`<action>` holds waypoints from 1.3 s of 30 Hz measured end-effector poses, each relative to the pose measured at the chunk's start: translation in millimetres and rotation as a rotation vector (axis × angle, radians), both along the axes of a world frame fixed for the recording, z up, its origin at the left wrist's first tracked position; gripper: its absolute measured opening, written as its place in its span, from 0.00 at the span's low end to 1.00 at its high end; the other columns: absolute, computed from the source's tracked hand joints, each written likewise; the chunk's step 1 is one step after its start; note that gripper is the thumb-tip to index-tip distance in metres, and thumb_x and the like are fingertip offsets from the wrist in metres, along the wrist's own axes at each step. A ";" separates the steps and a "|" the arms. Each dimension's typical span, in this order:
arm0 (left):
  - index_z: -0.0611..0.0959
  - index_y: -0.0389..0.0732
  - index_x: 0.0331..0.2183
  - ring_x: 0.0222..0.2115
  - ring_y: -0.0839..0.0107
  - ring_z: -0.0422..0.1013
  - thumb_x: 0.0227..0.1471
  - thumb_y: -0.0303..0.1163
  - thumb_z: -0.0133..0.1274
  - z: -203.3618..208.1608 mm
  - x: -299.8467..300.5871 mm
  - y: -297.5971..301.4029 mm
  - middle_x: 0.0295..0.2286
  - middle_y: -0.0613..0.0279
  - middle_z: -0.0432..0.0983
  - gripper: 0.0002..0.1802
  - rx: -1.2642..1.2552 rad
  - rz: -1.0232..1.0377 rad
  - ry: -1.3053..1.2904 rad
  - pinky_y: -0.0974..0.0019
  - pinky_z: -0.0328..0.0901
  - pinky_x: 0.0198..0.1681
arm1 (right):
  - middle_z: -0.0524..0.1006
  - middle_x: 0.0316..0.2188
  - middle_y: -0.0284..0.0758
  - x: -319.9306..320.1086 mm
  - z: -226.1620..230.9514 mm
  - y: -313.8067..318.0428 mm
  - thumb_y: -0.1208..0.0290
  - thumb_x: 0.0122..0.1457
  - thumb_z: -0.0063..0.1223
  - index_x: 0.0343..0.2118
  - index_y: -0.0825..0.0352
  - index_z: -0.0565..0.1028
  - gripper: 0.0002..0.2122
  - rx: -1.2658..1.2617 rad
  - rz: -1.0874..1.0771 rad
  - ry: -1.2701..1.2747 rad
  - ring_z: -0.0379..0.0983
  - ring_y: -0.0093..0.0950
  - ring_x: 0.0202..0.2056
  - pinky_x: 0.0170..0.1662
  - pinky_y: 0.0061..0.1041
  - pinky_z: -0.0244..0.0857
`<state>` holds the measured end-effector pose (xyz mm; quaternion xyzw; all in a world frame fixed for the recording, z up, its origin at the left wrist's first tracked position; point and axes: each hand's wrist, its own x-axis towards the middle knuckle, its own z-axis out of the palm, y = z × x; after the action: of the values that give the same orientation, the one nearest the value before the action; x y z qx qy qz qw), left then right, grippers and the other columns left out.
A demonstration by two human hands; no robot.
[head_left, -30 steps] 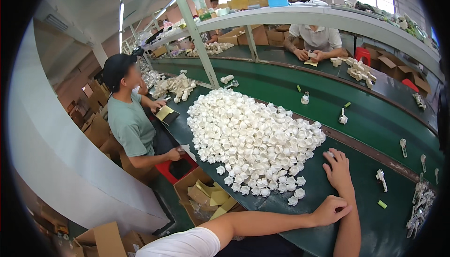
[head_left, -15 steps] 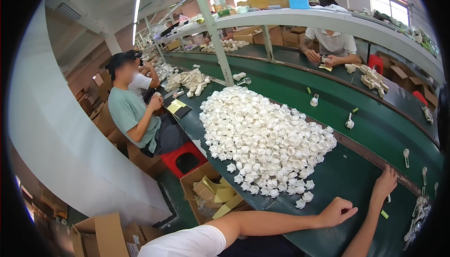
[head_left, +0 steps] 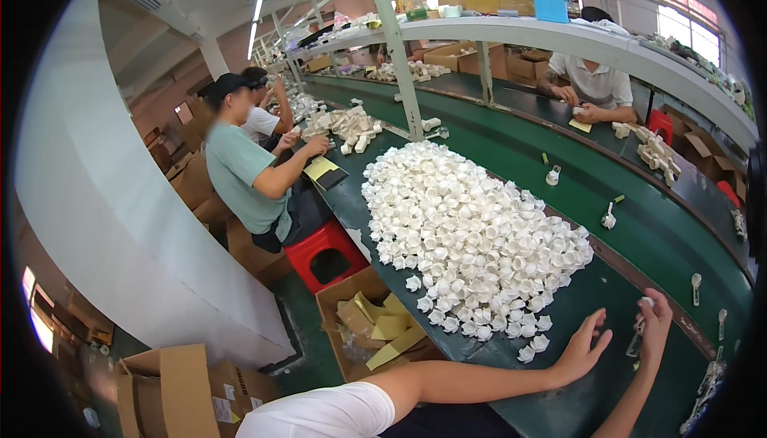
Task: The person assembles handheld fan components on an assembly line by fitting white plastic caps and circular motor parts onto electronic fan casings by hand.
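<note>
A large heap of white flower-shaped plastic cups (head_left: 471,238) covers the dark green worktable (head_left: 495,362). My left hand (head_left: 582,350) is just off the heap's near right corner, fingers apart and holding nothing. To its right, my right hand (head_left: 653,326) is closed on a small clear plastic piece (head_left: 636,340). That piece points down, partly hidden by the fingers, and a bit of white shows at the fingertips. A green bit lies under it, mostly covered.
A green conveyor belt (head_left: 511,130) runs beyond a raised edge, carrying clear pieces with white tops (head_left: 609,218). More clear pieces (head_left: 706,390) lie at far right. Co-workers (head_left: 248,170) sit left and across. An open cardboard box (head_left: 375,322) stands below the table; a shelf (head_left: 559,35) spans above.
My right hand has come off the table's raised edge, now with the clear piece in it. My left hand's curled fingers have spread toward it. The whole view has shifted slightly.
</note>
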<state>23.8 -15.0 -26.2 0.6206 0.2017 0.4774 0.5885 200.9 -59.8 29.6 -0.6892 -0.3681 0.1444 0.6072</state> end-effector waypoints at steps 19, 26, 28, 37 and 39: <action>0.69 0.33 0.53 0.42 0.73 0.73 0.57 0.34 0.56 -19.2 0.8 14.8 0.44 0.52 0.74 0.26 -0.391 -0.272 -0.040 0.69 0.70 0.44 | 0.76 0.35 0.32 -61.3 -40.3 44.3 0.71 0.62 0.53 0.55 0.69 0.67 0.19 0.374 0.162 0.465 0.64 0.11 0.26 0.27 0.10 0.59; 0.70 0.38 0.50 0.26 0.79 0.69 0.61 0.36 0.51 17.8 -15.1 22.6 0.36 0.64 0.72 0.19 -0.710 -0.497 -0.212 0.75 0.66 0.26 | 0.73 0.28 0.28 14.6 -60.5 0.0 0.78 0.54 0.55 0.42 0.70 0.73 0.12 -0.112 0.075 -0.077 0.66 0.16 0.28 0.32 0.17 0.61; 0.68 0.39 0.51 0.27 0.79 0.69 0.60 0.34 0.52 13.3 -11.0 22.7 0.36 0.64 0.71 0.20 -0.651 -0.439 -0.180 0.75 0.66 0.28 | 0.73 0.28 0.29 0.0 -35.3 -1.8 0.79 0.53 0.56 0.40 0.71 0.74 0.11 -0.197 0.084 -0.182 0.66 0.17 0.28 0.32 0.17 0.61; 0.58 0.41 0.60 0.34 0.76 0.69 0.60 0.29 0.49 25.8 -8.5 25.4 0.40 0.61 0.69 0.30 -0.721 -0.615 -0.279 0.69 0.71 0.40 | 0.73 0.29 0.35 12.7 -51.9 -13.3 0.80 0.49 0.59 0.40 0.71 0.77 0.13 -0.253 -0.085 -0.491 0.69 0.23 0.26 0.31 0.23 0.64; 0.57 0.46 0.62 0.34 0.77 0.68 0.62 0.31 0.47 34.2 -19.2 32.6 0.41 0.61 0.70 0.29 -0.681 -0.662 -0.122 0.68 0.71 0.36 | 0.73 0.30 0.37 -1.4 -32.3 -8.3 0.80 0.48 0.60 0.39 0.71 0.77 0.13 -0.411 -0.140 -0.283 0.70 0.26 0.28 0.33 0.26 0.65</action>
<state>4.6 17.6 8.0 0.3945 0.1031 0.2066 0.8894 199.5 -68.0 -2.7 -0.8352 -0.3637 0.0762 0.4054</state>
